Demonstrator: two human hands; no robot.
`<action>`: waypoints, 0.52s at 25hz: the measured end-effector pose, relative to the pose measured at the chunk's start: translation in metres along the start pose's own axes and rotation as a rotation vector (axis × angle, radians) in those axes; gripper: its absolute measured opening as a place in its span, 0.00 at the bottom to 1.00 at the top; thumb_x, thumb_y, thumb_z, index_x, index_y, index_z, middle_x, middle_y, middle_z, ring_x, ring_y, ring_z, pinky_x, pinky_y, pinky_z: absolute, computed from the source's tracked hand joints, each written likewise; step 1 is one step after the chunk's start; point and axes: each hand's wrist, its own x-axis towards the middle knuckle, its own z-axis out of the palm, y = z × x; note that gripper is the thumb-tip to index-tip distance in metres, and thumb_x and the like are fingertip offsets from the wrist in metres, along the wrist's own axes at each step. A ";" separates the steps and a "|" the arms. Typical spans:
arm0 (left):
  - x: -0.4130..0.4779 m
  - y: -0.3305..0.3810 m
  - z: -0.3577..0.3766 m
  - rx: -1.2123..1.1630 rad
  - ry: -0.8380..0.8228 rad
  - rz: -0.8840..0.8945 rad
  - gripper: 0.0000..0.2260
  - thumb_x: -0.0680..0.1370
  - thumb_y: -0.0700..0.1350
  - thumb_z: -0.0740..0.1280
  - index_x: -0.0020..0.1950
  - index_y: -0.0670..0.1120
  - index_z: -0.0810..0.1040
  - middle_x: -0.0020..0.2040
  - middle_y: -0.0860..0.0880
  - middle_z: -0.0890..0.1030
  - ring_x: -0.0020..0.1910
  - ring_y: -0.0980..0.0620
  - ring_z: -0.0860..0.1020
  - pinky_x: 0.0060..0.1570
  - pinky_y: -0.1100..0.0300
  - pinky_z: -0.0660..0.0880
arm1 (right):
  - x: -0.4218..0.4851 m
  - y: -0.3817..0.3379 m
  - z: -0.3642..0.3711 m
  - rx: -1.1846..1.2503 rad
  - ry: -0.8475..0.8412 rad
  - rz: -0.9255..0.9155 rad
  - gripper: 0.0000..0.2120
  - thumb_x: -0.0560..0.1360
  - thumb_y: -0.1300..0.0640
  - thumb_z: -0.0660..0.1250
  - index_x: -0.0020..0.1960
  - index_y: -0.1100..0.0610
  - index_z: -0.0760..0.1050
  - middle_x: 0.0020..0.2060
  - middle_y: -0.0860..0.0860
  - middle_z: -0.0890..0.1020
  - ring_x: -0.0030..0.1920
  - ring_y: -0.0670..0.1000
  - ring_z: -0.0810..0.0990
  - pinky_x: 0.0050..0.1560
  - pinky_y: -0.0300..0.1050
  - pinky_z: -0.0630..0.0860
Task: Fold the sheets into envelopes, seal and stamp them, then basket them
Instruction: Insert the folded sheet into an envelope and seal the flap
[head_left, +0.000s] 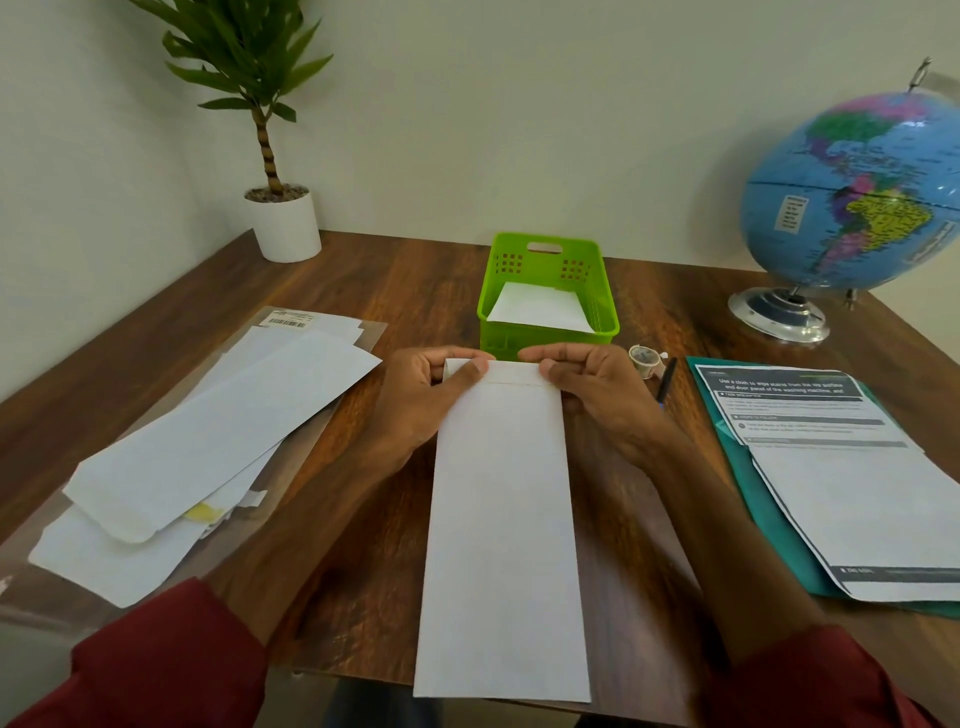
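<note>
Desk: dark wood table (415, 280) set against a pale wall (519, 104).
Envelope: long white envelope (501, 519) lying lengthwise at the front middle.
Hands: left hand (415, 400) and right hand (597, 395) each pinch the folded flap at its far end.
Basket: green basket (602, 306) just behind the hands, a white envelope inside.
Left: loose pile of envelopes (208, 431); potted plant (270, 130) in the corner.
Right: globe (857, 197), printed sheet (831, 467) on a teal folder.

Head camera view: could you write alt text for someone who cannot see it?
Two hands, left and right, pinch down the top flap of a long white envelope on a wooden desk. Behind it stands a green basket holding paper, with loose envelopes to the left and a globe to the right.
</note>
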 end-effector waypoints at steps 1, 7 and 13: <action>0.001 0.000 -0.001 -0.009 -0.002 0.000 0.06 0.79 0.46 0.71 0.53 0.47 0.86 0.48 0.49 0.87 0.46 0.50 0.85 0.42 0.57 0.82 | 0.000 -0.001 -0.001 0.049 -0.028 0.024 0.12 0.83 0.66 0.62 0.63 0.64 0.81 0.56 0.61 0.86 0.52 0.54 0.85 0.51 0.47 0.84; 0.003 0.000 -0.005 0.009 0.012 0.002 0.10 0.83 0.48 0.65 0.58 0.47 0.85 0.52 0.48 0.86 0.50 0.46 0.84 0.47 0.49 0.83 | -0.001 -0.006 0.002 0.240 -0.086 0.139 0.14 0.84 0.59 0.62 0.66 0.63 0.78 0.58 0.61 0.85 0.53 0.58 0.86 0.51 0.49 0.84; -0.003 0.008 -0.001 -0.016 0.013 0.015 0.11 0.83 0.50 0.64 0.54 0.49 0.85 0.47 0.53 0.87 0.46 0.54 0.84 0.42 0.59 0.82 | -0.003 0.000 0.010 0.102 0.012 0.062 0.13 0.80 0.61 0.69 0.61 0.66 0.81 0.54 0.61 0.86 0.51 0.56 0.86 0.54 0.49 0.83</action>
